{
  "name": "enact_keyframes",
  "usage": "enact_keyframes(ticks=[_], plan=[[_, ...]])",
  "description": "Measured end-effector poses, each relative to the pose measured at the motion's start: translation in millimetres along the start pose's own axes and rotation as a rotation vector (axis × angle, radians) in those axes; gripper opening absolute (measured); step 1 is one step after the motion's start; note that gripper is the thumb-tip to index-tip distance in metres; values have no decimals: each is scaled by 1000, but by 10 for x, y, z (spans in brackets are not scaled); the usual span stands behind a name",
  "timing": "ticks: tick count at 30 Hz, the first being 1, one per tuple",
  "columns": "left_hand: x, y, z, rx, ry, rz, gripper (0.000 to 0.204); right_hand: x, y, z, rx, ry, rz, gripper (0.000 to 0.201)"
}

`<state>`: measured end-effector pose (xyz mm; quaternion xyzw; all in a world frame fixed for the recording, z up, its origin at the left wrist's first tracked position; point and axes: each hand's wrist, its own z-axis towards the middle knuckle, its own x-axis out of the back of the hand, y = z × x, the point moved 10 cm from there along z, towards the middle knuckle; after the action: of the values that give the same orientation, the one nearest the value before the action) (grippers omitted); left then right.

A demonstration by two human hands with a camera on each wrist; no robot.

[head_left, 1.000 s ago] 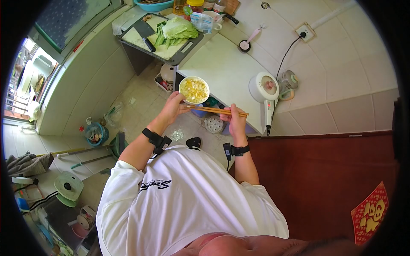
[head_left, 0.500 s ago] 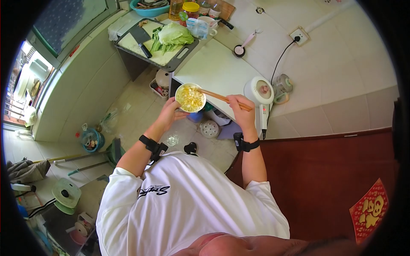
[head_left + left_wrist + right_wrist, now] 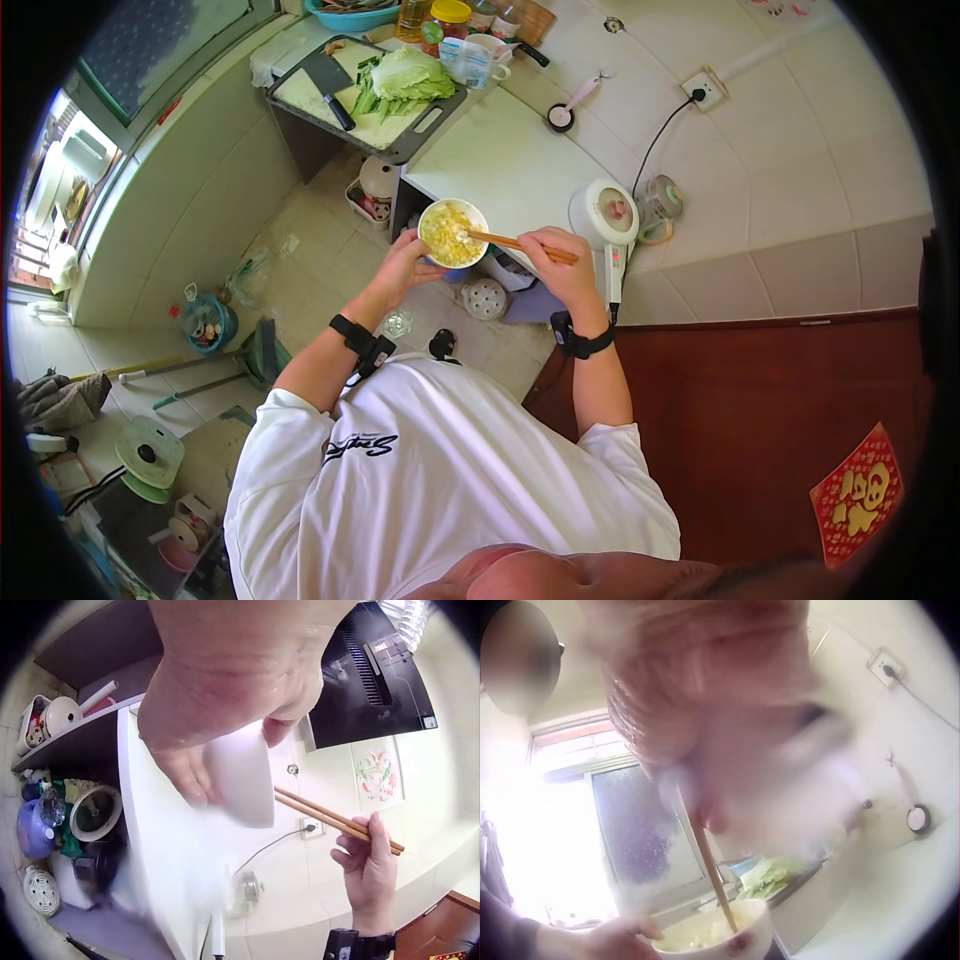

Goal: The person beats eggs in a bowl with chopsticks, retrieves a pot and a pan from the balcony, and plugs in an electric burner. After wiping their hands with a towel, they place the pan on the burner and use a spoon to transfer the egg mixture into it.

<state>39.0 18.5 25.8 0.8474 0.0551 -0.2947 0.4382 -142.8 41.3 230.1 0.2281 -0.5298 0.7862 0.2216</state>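
A white bowl (image 3: pixel 453 262) of yellow and white food (image 3: pixel 447 236) is held up in front of the body. The left hand (image 3: pixel 402 268) grips it from its left side and below; in the left wrist view that hand (image 3: pixel 232 682) covers part of the bowl (image 3: pixel 244 776). Wooden chopsticks (image 3: pixel 505 241) are pinched in the right hand (image 3: pixel 562 262), their tips in the food. The right wrist view shows the chopsticks (image 3: pixel 716 881) slanting down into the bowl (image 3: pixel 754 934), with the right hand blurred above.
A white counter (image 3: pixel 500 160) lies beyond the bowl, with a white electric pot (image 3: pixel 606 212) and a glass jug (image 3: pixel 660 200) at its right. Leafy greens (image 3: pixel 410 78) and a knife (image 3: pixel 340 112) lie on a cutting board (image 3: pixel 430 122) at the back left.
The right hand has risen from beside the left hand, and the chopsticks have gone from below the bowl into the food. Lately the bowl has shifted slightly right in the head view.
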Motion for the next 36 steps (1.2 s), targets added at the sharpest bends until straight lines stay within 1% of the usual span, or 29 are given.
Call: enact_keyframes(ticks=[1, 3, 7, 9, 11, 13, 15, 17, 18, 20, 21, 23, 25, 27, 28, 30, 32, 34, 36], plan=[[-14, -1, -3, -7, -10, -10, 43, 29, -19, 8, -1, -4, 0, 7], [-34, -18, -12, -7, -22, -17, 43, 183, -80, 14, 3, 78, -6, 7], [-39, -41, 20, -18, -27, -24, 44, 143, 20, 3, 5, 73, 46, 7], [-37, -21, 27, -26, -34, -28, 45, 92, 1, -57, 6, 23, 41, 7], [-49, -32, -21, -13, -19, -27, 46, 187, 30, -90, -31, 43, 25, 8], [-52, -61, -23, -4, -24, -19, 46, 384, 123, -119, -79, 195, 143, 9], [-66, -57, -18, -4, -30, -12, 46, 390, 207, -166, -99, 226, 186, 11], [-84, -38, -44, -15, -43, -21, 45, 218, 213, -185, -117, 117, 190, 14], [-88, -29, -53, -13, -45, -16, 45, 211, 250, -226, -118, 122, 191, 14], [-119, -8, -62, -9, -68, -44, 38, 261, 481, -326, -247, 221, 360, 19], [-121, -3, -69, -9, -66, -44, 38, 281, 480, -326, -247, 221, 362, 19], [-130, -6, -86, -10, -68, -42, 37, 463, 519, -386, -270, 373, 394, 25], [-132, -12, -78, -13, -75, -43, 37, 415, 701, -462, -288, 395, 397, 27], [-141, -4, -79, -19, -79, -47, 37, 341, 879, -545, -359, 451, 462, 27], [-150, 5, -88, -21, -79, -39, 36, 309, 895, -557, -357, 449, 464, 27], [-141, 14, -92, -25, -78, -26, 36, 225, 951, -597, -409, 450, 543, 26], [-133, 15, -83, -51, -85, -24, 46, 255, 898, -609, -389, 464, 565, 26], [-144, 27, -100, -45, -78, -19, 47, 301, 841, -601, -369, 479, 583, 25], [-149, 23, -99, -40, -74, -14, 47, 329, 738, -541, -301, 433, 498, 24]])
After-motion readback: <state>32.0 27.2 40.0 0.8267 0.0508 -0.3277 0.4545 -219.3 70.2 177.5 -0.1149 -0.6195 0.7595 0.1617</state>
